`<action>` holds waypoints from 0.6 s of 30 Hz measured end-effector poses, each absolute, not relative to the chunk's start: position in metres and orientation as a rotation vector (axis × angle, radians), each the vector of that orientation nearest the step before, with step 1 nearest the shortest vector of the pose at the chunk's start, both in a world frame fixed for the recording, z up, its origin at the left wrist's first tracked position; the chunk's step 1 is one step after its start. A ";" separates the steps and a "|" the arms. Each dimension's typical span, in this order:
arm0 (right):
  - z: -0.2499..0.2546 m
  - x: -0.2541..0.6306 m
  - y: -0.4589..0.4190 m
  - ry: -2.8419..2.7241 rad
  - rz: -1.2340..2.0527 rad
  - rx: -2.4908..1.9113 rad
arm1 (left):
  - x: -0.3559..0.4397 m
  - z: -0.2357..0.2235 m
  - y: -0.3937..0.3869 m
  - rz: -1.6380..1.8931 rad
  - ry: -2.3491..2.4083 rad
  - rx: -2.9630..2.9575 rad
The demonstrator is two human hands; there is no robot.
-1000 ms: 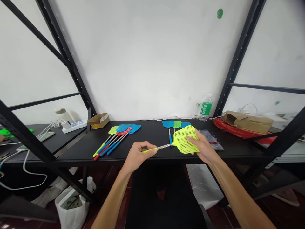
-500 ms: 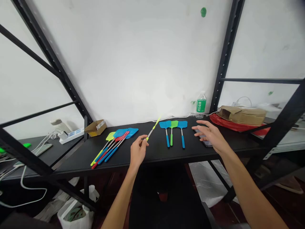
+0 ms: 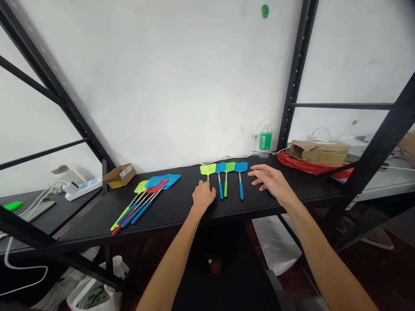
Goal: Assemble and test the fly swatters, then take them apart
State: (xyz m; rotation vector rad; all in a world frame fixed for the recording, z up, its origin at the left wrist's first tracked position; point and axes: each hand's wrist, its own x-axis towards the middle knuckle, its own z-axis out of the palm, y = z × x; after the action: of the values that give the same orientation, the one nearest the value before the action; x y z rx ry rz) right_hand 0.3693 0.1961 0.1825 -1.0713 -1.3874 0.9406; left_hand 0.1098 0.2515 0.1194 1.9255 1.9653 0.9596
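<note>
My left hand (image 3: 203, 194) is closed around the handle of a yellow fly swatter (image 3: 208, 169), whose perforated head lies flat on the black desk (image 3: 181, 209); the hand covers most of the handle. Just right of it lie a blue fly swatter (image 3: 221, 167), a green fly swatter (image 3: 230, 166) and another blue fly swatter (image 3: 241, 167), heads toward the wall. My right hand (image 3: 270, 181) hovers beside them with fingers apart, holding nothing. A fanned pile of fly swatters in yellow, blue and red, with a red fly swatter (image 3: 158, 186) among them, rests at the left.
An open cardboard box (image 3: 119, 176) stands behind the pile, near a white power strip (image 3: 84, 188). At the back right are a water bottle (image 3: 265, 140) and a brown paper package (image 3: 317, 152) on red plastic (image 3: 298, 165). Black metal posts (image 3: 293, 77) frame the desk.
The yellow swatter has gone from both hands to my left hand alone and down onto the desk beside the row. My right hand let go, opened, and moved away. The view shifted.
</note>
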 end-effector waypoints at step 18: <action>0.159 0.352 0.209 -1.469 1.030 -1.145 | -0.178 0.120 0.153 0.375 2.891 1.681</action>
State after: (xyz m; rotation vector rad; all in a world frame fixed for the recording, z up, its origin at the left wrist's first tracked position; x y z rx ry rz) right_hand 0.3521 0.2093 0.1592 -1.1454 -1.4687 1.0303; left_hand -0.1781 0.1533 0.1195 1.6806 2.8906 0.3750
